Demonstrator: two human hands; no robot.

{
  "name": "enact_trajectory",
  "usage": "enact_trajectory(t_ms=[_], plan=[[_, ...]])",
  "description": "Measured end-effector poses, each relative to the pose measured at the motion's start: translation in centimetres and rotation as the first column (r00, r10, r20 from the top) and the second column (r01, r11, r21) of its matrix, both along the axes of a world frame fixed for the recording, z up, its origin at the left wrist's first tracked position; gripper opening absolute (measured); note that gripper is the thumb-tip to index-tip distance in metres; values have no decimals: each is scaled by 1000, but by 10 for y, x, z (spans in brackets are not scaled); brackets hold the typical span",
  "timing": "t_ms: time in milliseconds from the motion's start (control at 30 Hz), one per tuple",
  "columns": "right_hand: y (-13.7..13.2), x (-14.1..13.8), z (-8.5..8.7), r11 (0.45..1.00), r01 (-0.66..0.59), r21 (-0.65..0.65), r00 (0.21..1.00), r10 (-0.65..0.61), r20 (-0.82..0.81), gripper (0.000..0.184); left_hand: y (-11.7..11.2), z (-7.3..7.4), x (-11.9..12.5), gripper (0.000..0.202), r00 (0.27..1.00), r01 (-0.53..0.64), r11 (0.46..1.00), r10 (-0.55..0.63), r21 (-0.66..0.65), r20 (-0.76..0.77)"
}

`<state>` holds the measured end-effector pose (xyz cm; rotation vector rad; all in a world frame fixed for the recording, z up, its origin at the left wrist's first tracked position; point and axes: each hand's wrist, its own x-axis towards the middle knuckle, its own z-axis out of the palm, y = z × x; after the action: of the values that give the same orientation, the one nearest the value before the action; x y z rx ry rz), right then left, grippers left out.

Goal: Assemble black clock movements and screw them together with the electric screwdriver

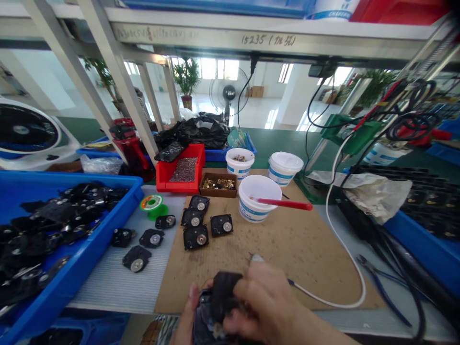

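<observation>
Workbench [276, 143] — cardboard mat [305, 258] on top

At the near edge of the brown mat [305, 249], the bottom of the picture cuts off the black part [223, 299] and both hands. The right hand [262, 299] covers much of that part and hides whatever the white cord [332, 302] runs to; only a pale tip [257, 258] shows above its fingers. Little of the left hand [190, 318] shows. Past the mat's far edge, the bits [218, 184] in the small box [218, 194] and the grains [184, 170] in the red tray [168, 184] are too small to tell. Left of the mat, the picture's edge cuts off the blue tray [89, 244].
</observation>
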<state>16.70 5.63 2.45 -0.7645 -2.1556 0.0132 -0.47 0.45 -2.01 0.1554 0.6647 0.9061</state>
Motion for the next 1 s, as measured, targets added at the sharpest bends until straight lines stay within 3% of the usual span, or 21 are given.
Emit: enact_trajectory(t_ms=[67, 133, 233, 333, 400, 467, 567, 633, 800, 1000], plan=[[6, 9, -11, 956, 212, -204, 977, -200, 74, 45, 1, 8, 2, 49, 999, 15, 997, -18, 75, 36], [12, 17, -27, 874, 356, -332, 925, -280, 256, 30, 2, 15, 3, 50, 998, 15, 988, -24, 151, 55], [18, 22, -52, 836, 402, -375, 883, -246, 399, 13, 1, 18, 1, 44, 998, 21, 988, -31, 155, 59], [17, 25, -61, 827, 417, -378, 874, -249, 418, 8, -1, 17, -2, 42, 1000, 21, 987, -22, 157, 9], [12, 27, -55, 823, 422, -380, 876, -262, 406, 11, -1, 15, -3, 46, 999, 11, 983, -6, 182, -33], [3, 27, -39, 844, 360, -397, 923, -261, 282, 22, -1, 13, -2, 47, 998, -1, 984, 11, 180, -56], [-14, 17, -14, 876, 116, -467, 992, -124, 14, 25, 0, 12, 4, 42, 998, -34, 989, 42, 141, -55], [-23, 3, -4, 872, 11, -490, 998, -41, -51, 22, -1, 12, 8, 37, 997, -71, 992, 74, 103, -27], [-30, -24, -6, 856, 58, -513, 993, -101, -58, 27, -7, 10, 12, 37, 988, -142, 989, 144, 36, -51], [-32, -27, -12, 871, 77, -485, 979, -158, -127, 26, -8, 13, 13, 35, 973, -191, 981, 194, 30, -124]])
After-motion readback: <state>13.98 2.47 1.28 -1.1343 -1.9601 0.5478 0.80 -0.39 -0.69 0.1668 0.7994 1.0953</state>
